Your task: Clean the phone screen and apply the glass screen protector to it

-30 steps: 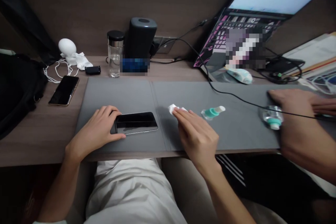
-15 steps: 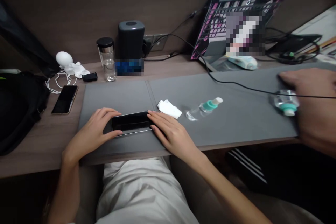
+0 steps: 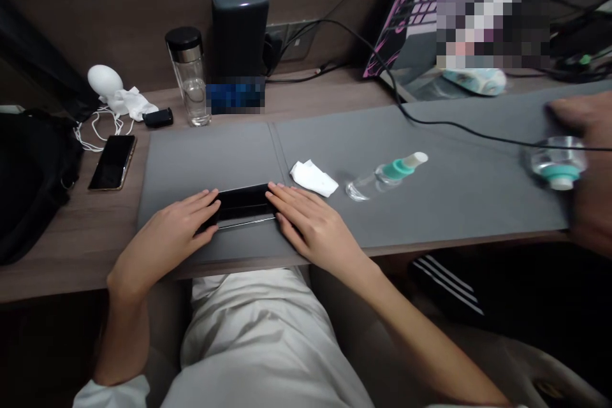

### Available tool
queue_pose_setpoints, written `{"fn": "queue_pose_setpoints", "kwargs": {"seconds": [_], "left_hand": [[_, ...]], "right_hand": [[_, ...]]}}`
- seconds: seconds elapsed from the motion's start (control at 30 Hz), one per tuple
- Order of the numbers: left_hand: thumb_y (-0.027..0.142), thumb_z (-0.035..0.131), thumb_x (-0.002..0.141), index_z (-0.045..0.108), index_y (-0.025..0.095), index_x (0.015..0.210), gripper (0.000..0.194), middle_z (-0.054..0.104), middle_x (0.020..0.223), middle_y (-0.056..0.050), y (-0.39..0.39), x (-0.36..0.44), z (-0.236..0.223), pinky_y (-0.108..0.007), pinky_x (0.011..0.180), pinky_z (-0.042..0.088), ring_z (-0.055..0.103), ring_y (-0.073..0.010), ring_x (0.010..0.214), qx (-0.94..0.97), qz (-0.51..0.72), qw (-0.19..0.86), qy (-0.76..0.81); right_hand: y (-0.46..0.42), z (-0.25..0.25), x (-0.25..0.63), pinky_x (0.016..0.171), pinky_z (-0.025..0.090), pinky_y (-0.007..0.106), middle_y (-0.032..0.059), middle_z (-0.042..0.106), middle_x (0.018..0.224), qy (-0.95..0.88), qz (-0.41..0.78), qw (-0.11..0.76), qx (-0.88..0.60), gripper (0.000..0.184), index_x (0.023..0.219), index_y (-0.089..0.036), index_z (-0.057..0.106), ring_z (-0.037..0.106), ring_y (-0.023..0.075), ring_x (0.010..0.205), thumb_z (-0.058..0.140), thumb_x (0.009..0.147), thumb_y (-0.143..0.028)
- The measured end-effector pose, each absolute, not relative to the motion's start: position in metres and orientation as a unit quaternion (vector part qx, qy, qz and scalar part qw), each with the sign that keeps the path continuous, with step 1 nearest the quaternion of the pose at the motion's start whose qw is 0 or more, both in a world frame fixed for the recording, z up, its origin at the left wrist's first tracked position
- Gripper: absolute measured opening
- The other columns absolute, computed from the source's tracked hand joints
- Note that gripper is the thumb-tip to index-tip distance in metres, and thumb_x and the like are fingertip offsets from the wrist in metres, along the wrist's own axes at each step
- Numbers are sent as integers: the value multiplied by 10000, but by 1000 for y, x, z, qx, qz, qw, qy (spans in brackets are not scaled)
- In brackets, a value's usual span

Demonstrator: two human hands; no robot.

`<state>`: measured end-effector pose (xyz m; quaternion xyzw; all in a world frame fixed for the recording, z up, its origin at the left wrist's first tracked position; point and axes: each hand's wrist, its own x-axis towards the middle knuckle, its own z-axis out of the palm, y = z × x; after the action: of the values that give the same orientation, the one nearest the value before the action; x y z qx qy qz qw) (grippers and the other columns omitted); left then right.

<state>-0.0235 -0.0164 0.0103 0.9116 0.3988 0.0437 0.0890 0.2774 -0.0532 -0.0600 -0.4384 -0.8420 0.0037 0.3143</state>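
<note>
A phone with a dark, glossy face lies lengthwise on the grey desk mat, a pale line along its near edge. Over its left end rests my left hand, fingers stretched flat and thumb by the near edge. My right hand covers the other end in the same way, fingers straight and touching the surface. Both ends of the phone are hidden under my hands. Just beyond my right hand is a folded white tissue. A clear spray bottle with a teal collar lies on its side farther right.
Another person's hand is at the right beside a second clear bottle. A black cable crosses the mat. Behind stand a glass bottle and a dark canister. Another phone and a black bag lie left.
My left hand's fingers and thumb have come closer together and moved over the phone's left end. My right hand stays on its end. The camera view has tilted down slightly.
</note>
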Motion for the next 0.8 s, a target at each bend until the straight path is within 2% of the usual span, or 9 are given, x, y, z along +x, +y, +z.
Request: {"fn": "queue_pose_setpoints", "kwargs": {"seconds": [0.17, 0.4, 0.67, 0.8], "left_hand": [[298, 515, 1090, 644, 179, 1482, 429, 543, 1644, -86, -18, -20, 9, -410, 1239, 483, 563, -255, 1500, 918, 38, 79, 387], [172, 505, 1054, 622, 122, 1449, 414, 566, 1618, -154, -24, -12, 8, -440, 1185, 541, 567, -291, 1495, 931, 17, -3, 364], [141, 472, 1042, 579, 126, 1500, 471, 545, 1639, -140, -24, -13, 11, -455, 1198, 536, 521, -291, 1532, 932, 9, 8, 363], [133, 456, 1044, 575, 166, 1513, 484, 534, 1651, -118, -23, -15, 11, -447, 1196, 538, 517, -277, 1535, 928, 7, 14, 372]], "right_hand": [[-53, -60, 277, 1201, 539, 510, 138, 610, 1566, -843, -2, 310, -439, 541, 1606, -184, 518, 612, 283, 1442, 512, 1066, -140], [-51, -62, 276, 1180, 557, 506, 157, 617, 1555, -845, -27, 312, -434, 484, 1550, -132, 570, 634, 289, 1418, 521, 1068, -135], [-50, -62, 275, 1168, 569, 518, 154, 616, 1549, -840, -27, 316, -441, 462, 1523, -128, 602, 649, 296, 1401, 524, 1068, -144], [-50, -63, 275, 1176, 563, 524, 129, 605, 1563, -840, -17, 314, -443, 509, 1568, -177, 565, 644, 294, 1406, 530, 1061, -142]]}}
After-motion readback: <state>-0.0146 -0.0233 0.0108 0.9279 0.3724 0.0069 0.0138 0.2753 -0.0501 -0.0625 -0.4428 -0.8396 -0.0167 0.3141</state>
